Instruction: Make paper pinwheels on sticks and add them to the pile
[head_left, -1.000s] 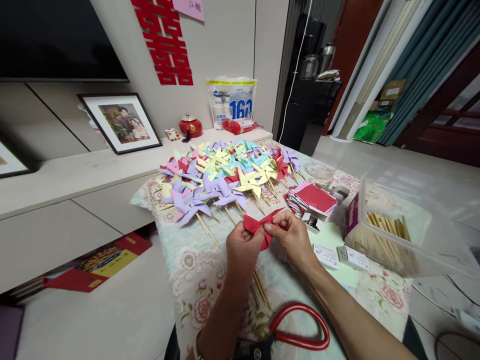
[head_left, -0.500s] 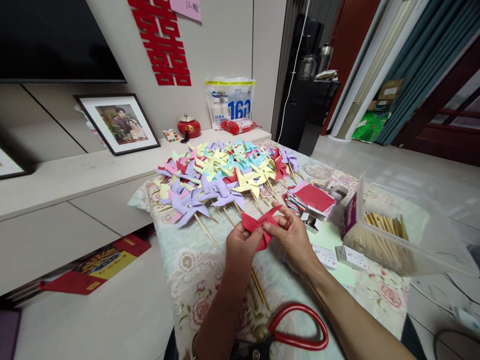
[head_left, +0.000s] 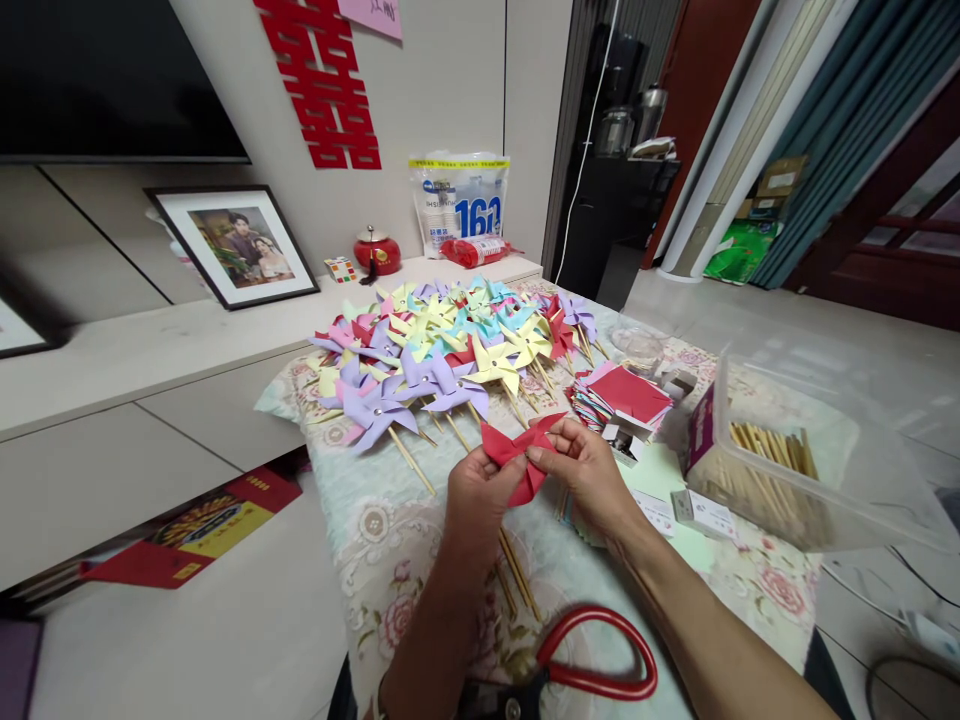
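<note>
Here, at the centre of my view, both hands meet over the table with the floral cloth (head_left: 390, 540). My left hand (head_left: 480, 495) is closed, its thumb and fingertips pinching the red paper pinwheel (head_left: 517, 450) at the fold's centre. My right hand (head_left: 589, 470) grips the same piece from the 3 o'clock side, its fingers pinched on the paper just beside the left thumb. The pinwheel is held just above the cloth, with pointed flaps toward 10 and 2 o'clock and one lobe hanging toward 6 o'clock.

Surrounding items, read from the hands:
- 12 o'clock: a pile of finished pinwheels (head_left: 442, 345) in purple, yellow, blue, pink and red, sticks pointing back toward me.
- 2 o'clock: a stack of paper squares (head_left: 626, 392), red sheet uppermost.
- 3 o'clock: a clear plastic box (head_left: 825, 480) holding wooden sticks (head_left: 772, 450).
- 6 o'clock: loose sticks (head_left: 517, 575) on the cloth, partly under my left wrist, and further down the red-handled scissors (head_left: 600, 650).
- 10 o'clock, well apart: a framed photograph (head_left: 232, 245) leaning on the low cabinet.
</note>
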